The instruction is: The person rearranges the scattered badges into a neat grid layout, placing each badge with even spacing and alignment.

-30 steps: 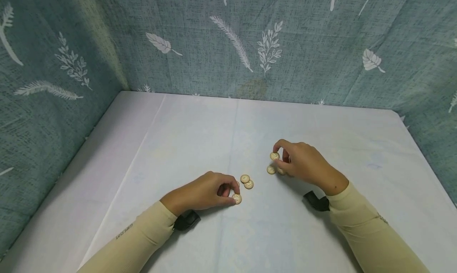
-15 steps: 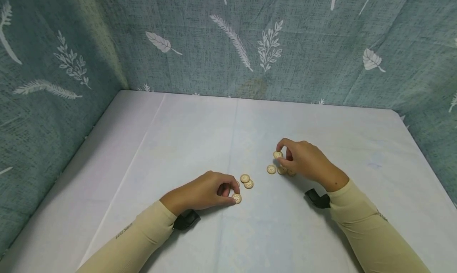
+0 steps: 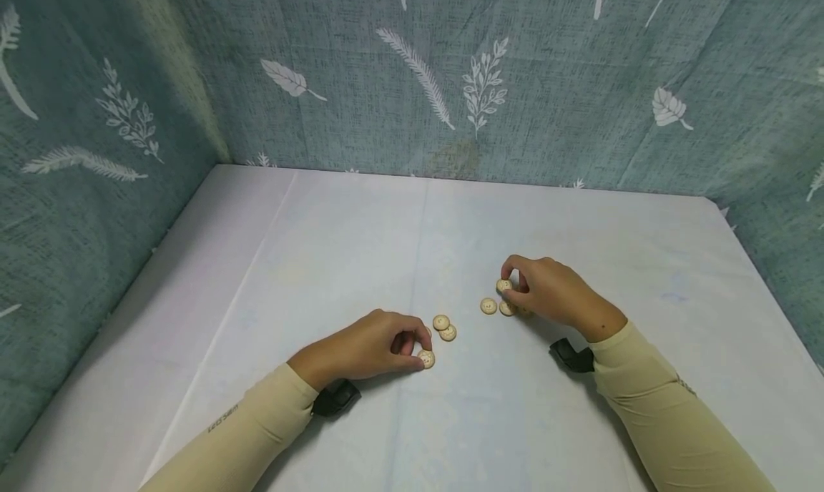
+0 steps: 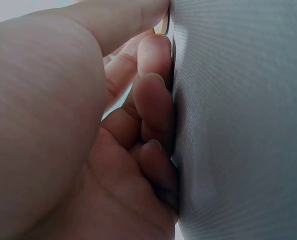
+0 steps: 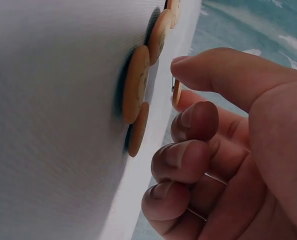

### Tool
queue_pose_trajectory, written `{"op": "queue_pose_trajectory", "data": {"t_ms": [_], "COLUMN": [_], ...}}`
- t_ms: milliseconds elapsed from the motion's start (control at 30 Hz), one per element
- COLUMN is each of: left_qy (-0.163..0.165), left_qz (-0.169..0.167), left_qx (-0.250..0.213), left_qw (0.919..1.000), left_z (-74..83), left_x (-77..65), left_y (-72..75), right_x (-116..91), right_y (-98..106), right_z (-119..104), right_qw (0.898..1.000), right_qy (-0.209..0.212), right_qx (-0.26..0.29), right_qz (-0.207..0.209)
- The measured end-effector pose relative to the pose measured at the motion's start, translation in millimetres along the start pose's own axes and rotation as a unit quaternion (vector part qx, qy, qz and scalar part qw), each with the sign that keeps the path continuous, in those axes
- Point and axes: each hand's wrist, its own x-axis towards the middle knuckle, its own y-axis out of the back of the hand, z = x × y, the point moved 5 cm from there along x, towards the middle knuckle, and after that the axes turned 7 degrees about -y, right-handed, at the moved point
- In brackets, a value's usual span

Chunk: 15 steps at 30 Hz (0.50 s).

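In the head view my left hand (image 3: pixel 376 345) rests low on the white cloth, thumb and index finger pinching a round pale wooden button (image 3: pixel 426 359). Its other fingers are curled against the cloth in the left wrist view, where only the button's edge (image 4: pixel 164 23) shows. My right hand (image 3: pixel 547 288) pinches another wooden button (image 3: pixel 504 285) by its edge. The right wrist view has this held button (image 5: pixel 176 94) raised off the cloth, beside a row of lying buttons (image 5: pixel 136 85). Part of that row, such as this button (image 3: pixel 507 308), sits under the right thumb in the head view.
Between the hands lie two overlapping buttons, an upper one (image 3: pixel 440 322) and a lower one (image 3: pixel 448 333); another peeks out behind the left index finger. A single button (image 3: pixel 488 306) ends the right row. Green leaf-print fabric (image 3: pixel 360 84) hangs behind the cloth-covered table (image 3: pixel 335 227).
My right hand has shifted slightly right with its button, then dipped a little towards the row, uncovering more of the buttons beneath. The left hand has stayed in place.
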Motion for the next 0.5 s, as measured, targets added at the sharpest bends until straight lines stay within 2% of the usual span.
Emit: {"op": "queue_pose_trajectory", "data": {"t_ms": [500], "left_qy": [-0.005], "left_qz": [0.007], "left_qx": [-0.008], "left_qw": [0.9999], "left_z": [-0.6], "left_x": [-1.3], "left_y": [-1.6], "right_x": [2.4], "right_y": [-6.0], "right_z": [8.3], "right_qw": [0.999], "right_qy": [-0.016], "right_qx": [0.016], "right_qz": [-0.031]}}
